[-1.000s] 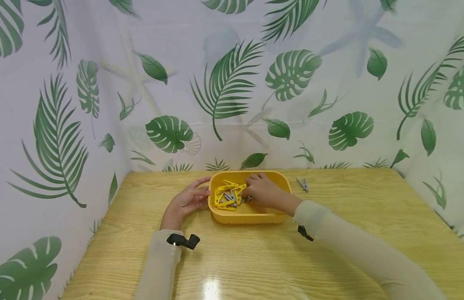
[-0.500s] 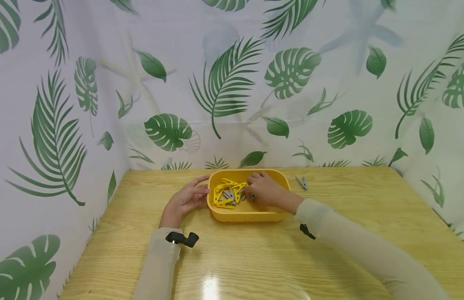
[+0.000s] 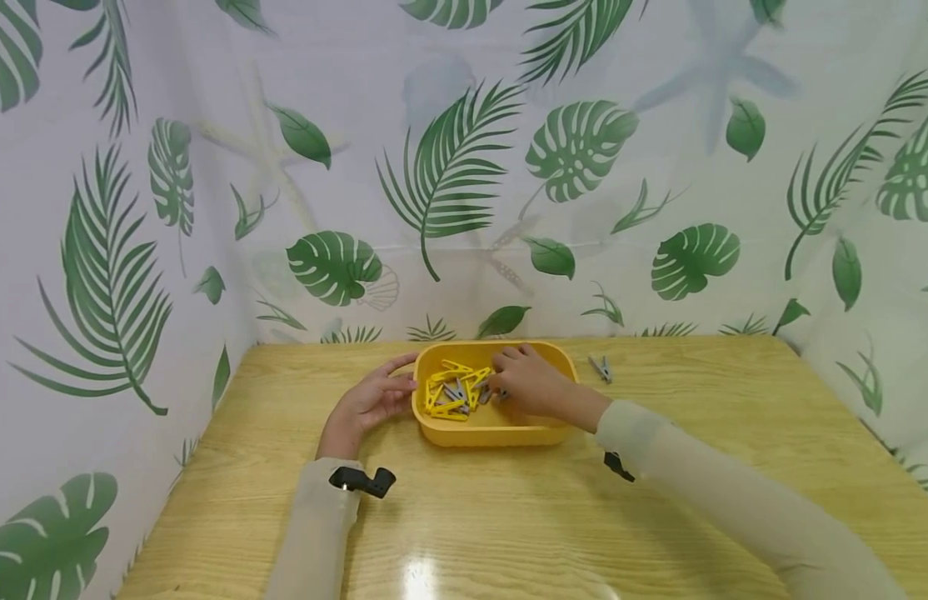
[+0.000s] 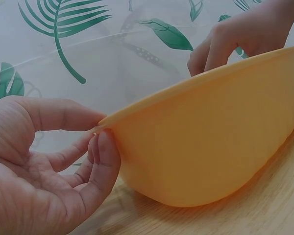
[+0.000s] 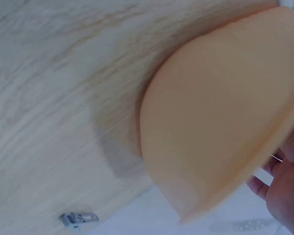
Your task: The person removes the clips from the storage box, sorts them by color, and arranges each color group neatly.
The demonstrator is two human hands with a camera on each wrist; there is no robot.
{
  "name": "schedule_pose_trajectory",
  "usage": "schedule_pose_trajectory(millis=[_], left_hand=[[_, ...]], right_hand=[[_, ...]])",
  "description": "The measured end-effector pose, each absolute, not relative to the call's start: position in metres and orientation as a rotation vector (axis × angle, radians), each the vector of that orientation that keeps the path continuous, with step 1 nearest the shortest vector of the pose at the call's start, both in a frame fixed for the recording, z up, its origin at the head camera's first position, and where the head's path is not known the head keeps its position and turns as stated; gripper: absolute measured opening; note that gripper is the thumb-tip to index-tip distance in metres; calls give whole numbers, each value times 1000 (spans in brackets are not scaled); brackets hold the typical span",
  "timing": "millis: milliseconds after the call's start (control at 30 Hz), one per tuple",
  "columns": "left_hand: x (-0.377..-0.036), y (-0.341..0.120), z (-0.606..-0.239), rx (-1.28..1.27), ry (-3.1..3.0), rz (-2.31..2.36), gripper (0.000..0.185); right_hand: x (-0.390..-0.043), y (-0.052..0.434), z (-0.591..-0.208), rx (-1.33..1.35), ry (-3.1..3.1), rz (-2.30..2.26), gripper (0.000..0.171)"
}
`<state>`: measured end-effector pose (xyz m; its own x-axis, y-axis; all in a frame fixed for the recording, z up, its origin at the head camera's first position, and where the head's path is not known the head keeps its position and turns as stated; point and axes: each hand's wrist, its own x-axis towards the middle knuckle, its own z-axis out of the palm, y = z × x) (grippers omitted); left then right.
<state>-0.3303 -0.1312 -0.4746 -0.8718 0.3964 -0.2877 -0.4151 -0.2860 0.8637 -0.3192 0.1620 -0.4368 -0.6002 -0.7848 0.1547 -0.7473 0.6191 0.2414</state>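
Observation:
A yellow plastic tub [image 3: 479, 435] stands at the back of the table and holds several yellow clothespins [image 3: 449, 411] and grey clothespins [image 3: 456, 390], piled on its left side. My left hand [image 3: 374, 400] is at the tub's left end; in the left wrist view its thumb and fingers pinch the rim. Inside the tub, my right hand [image 3: 531, 383] reaches down with bent fingers beside the pile, against grey clothespins. Its fingertips are mostly hidden, so a grip on one cannot be made out. The right wrist view has the tub wall covering most of that hand.
One grey clothespin [image 3: 601, 369] lies on the wooden table [image 3: 494, 517] just right of the tub, near the back edge. A leaf-patterned cloth [image 3: 449, 275] hangs close behind the table and along both sides.
The right hand has stayed in the tub with only small finger movements, and grey clothespins by its fingertips have shifted slightly. The left hand keeps its place at the rim.

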Motion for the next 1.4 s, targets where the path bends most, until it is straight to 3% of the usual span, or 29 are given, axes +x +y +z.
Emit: schedule_pose_trajectory(millis=[500, 800, 1000, 1400], left_hand=[[-332, -132, -481, -32, 1460, 2176, 65], [-329, -133, -478, -20, 1460, 2180, 65], [-329, -132, -477, -10, 1457, 2178, 65], [-329, -131, -476, -30, 1450, 2191, 66]], right_hand=[[-310, 200, -403, 1126, -2528, -86, 21], [-311, 254, -385, 772, -2665, 242, 19], [-309, 290, -390, 557, -2632, 309, 18], [-313, 328, -416, 386, -2651, 291, 18]])
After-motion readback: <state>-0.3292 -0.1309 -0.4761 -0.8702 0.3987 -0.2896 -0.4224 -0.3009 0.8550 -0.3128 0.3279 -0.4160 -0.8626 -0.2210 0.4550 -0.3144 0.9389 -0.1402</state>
